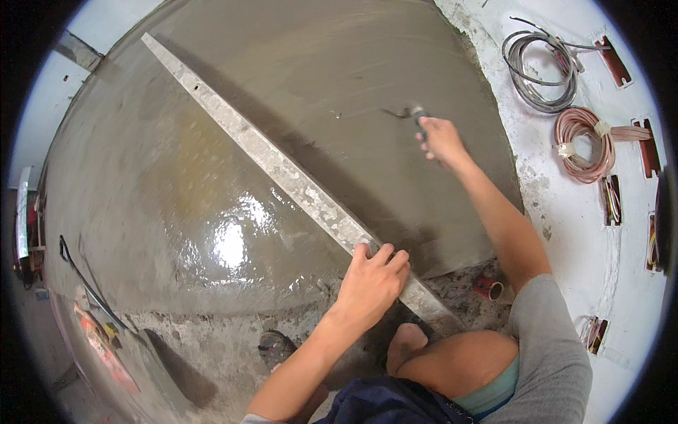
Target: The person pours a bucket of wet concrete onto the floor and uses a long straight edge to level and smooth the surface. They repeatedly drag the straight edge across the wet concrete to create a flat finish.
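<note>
A long, mortar-spattered metal straightedge (275, 166) lies slantwise over a smooth grey layer of wet mortar (339, 42). My left hand (371, 283) is closed over the straightedge near its close end, fingers curled across its far edge. Further out, on the right side of the bar, my right hand (441, 141) grips the handle of a small trowel (417, 112). Its thin dark blade points left at the mortar surface; whether it touches is hard to tell. Left of the bar, a shiny watery patch (229, 244) reflects light.
Along the white wall (544, 162) at right hang a grey cable coil (540, 74) and a reddish one (585, 145), beside open wall boxes (650, 148). A red tube (487, 287) lies near my knee. A shovel (99, 297) stands at lower left by a bag (102, 346).
</note>
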The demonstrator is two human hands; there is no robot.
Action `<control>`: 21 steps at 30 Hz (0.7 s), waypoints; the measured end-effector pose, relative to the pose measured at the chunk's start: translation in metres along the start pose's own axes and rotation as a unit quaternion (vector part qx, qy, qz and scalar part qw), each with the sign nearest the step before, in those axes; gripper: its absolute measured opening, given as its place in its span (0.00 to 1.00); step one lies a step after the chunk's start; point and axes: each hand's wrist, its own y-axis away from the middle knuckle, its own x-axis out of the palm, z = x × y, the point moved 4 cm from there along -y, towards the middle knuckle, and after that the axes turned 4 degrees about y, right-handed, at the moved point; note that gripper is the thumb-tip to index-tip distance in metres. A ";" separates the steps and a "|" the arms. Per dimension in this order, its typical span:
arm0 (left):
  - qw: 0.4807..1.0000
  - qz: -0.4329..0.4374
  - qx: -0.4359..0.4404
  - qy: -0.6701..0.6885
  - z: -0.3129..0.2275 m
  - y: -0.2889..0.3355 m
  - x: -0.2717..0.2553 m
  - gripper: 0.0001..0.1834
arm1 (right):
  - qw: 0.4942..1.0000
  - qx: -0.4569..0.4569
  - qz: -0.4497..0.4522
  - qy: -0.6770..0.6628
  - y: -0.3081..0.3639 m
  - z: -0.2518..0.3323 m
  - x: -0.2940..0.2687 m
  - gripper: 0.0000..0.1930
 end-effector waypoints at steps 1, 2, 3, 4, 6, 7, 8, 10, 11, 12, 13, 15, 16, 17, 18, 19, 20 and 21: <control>1.000 0.001 -0.003 -0.001 0.001 0.001 0.002 0.20 | 1.000 -0.012 0.023 0.017 0.002 0.010 0.021 0.21; 1.000 0.000 -0.004 0.000 0.001 0.001 0.003 0.19 | 0.998 -0.024 0.043 0.037 0.007 0.020 0.038 0.22; 1.000 -0.001 -0.005 0.000 0.001 0.002 0.004 0.19 | 0.996 -0.036 0.064 0.043 0.011 0.028 0.055 0.21; 1.000 0.001 -0.007 -0.002 0.000 0.002 0.004 0.18 | 0.994 -0.048 0.085 0.049 0.015 0.035 0.071 0.21; 1.000 0.005 -0.013 -0.006 0.001 0.003 0.005 0.17 | 0.988 -0.077 0.116 0.062 0.028 0.050 0.099 0.20; 1.000 0.006 -0.015 -0.012 0.002 0.004 0.005 0.17 | 0.986 -0.086 0.132 0.063 0.034 0.058 0.112 0.20; 1.000 0.007 -0.015 -0.016 0.002 0.005 0.006 0.16 | 0.983 -0.093 0.145 0.067 0.040 0.063 0.121 0.20; 1.000 0.001 -0.011 -0.020 0.001 0.005 0.009 0.16 | 0.977 -0.101 0.172 0.073 0.050 0.069 0.135 0.20; 1.000 -0.003 -0.009 -0.023 0.001 0.006 0.011 0.15 | 0.974 -0.103 0.188 0.073 0.055 0.072 0.143 0.20; 1.000 -0.007 -0.008 -0.025 0.001 0.006 0.012 0.15 | 0.971 -0.105 0.204 0.072 0.061 0.074 0.149 0.20; 1.000 -0.009 -0.007 -0.027 0.001 0.007 0.012 0.14 | 0.971 -0.107 0.205 0.060 0.068 0.074 0.150 0.20; 0.999 -0.014 -0.006 -0.030 0.000 0.007 0.011 0.14 | 0.955 -0.136 0.233 0.127 0.077 0.077 0.146 0.20; 0.999 -0.012 -0.006 -0.031 0.000 0.007 0.011 0.14 | 0.944 -0.151 0.246 0.160 0.080 0.076 0.144 0.20; 0.999 -0.009 -0.006 -0.033 0.000 0.008 0.010 0.14 | 0.927 -0.227 0.200 0.222 0.078 0.072 0.142 0.18; 0.999 -0.006 -0.006 -0.035 0.001 0.008 0.009 0.14 | 0.921 -0.258 0.181 0.227 0.080 0.072 0.137 0.18; 0.999 -0.008 -0.004 -0.033 0.000 0.008 0.009 0.14 | 0.914 -0.288 0.161 0.236 0.083 0.070 0.128 0.17; 0.999 -0.009 0.000 -0.030 -0.001 0.008 0.009 0.15 | 0.906 -0.316 0.140 0.245 0.085 0.067 0.118 0.17; 0.999 -0.008 -0.001 -0.033 0.000 0.008 0.009 0.15 | 0.903 -0.312 0.138 0.259 0.088 0.072 0.109 0.16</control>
